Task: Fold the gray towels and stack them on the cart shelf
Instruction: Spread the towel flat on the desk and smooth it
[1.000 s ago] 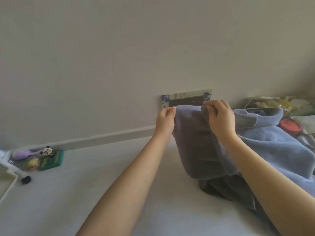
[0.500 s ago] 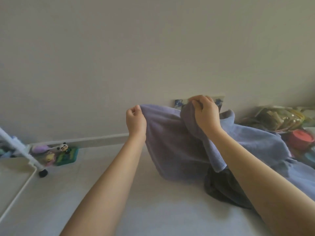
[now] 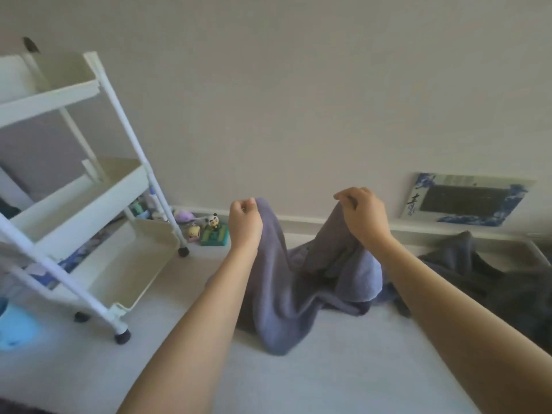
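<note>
Right now one gray towel hangs above the floor, pinched at its top by the left hand and right hand, held apart. Pull both corners level before folding. Another dark towel waits nearby. One cart, three shelves.

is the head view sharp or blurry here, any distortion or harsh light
Head view: soft, even light, no glare or hard shadows. Wide-angle bending tilts the white cart and its posts. The picture is slightly soft overall; the hands, left and right, and the gray towel read clearly, while the small toys by the wall lack fine detail.
</note>
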